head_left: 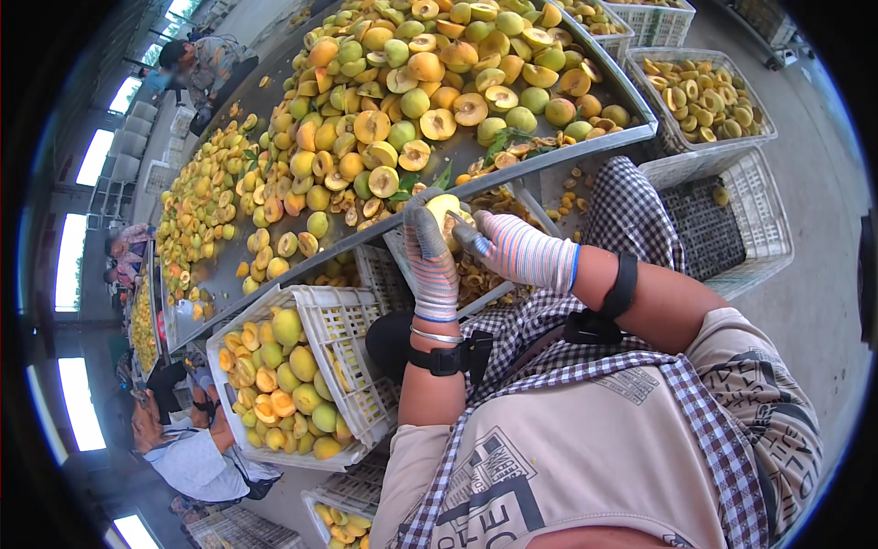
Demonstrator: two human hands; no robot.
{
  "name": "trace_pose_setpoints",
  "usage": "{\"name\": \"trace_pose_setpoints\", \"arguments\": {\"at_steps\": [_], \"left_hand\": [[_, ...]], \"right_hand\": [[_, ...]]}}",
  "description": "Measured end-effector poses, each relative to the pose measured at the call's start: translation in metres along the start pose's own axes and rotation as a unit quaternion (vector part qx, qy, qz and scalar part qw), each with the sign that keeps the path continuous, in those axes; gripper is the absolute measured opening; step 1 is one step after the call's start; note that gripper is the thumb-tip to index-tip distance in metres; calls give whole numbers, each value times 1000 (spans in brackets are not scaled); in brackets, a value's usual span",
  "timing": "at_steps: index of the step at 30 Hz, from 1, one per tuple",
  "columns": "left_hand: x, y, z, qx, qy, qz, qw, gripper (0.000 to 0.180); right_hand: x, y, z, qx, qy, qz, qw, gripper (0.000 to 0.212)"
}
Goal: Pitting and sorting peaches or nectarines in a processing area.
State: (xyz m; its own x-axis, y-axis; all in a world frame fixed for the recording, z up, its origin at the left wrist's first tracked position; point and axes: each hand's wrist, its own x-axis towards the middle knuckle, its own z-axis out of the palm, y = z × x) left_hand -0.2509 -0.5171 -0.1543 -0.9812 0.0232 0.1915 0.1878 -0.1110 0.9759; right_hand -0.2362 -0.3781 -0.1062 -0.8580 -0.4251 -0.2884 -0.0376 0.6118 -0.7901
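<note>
Where the space beyond both hands opens out, a broad metal table (585, 150) carries a deep heap of yellow-green fruit, much of it cut into halves with brown centres, the rest apparently whole. Judging by that mix, plenty has been opened, while a large share of the heap is left to handle.

Down and to the left of the left hand, a tilted white crate (340, 331) is well filled with green and yellow fruit, a few pieces showing orange flesh. To the right of the right hand, a pale crate (765, 206) holds little more than one small piece (its dark slatted floor shows plainly). Farther off, past that one, a full crate (727, 144) is loaded with yellow pieces, seemingly finished halves.

The left hand (430, 256), gloved, is closed around a single fruit (443, 209) just short of the table's edge. The right hand (526, 251), also gloved, has its fingertips against that fruit; whether it grips a tool, I cannot tell.
</note>
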Motion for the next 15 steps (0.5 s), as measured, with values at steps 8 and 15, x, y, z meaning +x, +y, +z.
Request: {"name": "trace_pose_setpoints", "arguments": {"at_steps": [8, 15], "left_hand": [[-1, -11, 3, -7, 56, 113, 992, 54], [5, 7, -2, -45, -26, -43, 998, 57]], "right_hand": [[4, 7, 17, -5, 122, -65, 990, 44], [6, 10, 4, -21, 94, -41, 994, 40]]}}
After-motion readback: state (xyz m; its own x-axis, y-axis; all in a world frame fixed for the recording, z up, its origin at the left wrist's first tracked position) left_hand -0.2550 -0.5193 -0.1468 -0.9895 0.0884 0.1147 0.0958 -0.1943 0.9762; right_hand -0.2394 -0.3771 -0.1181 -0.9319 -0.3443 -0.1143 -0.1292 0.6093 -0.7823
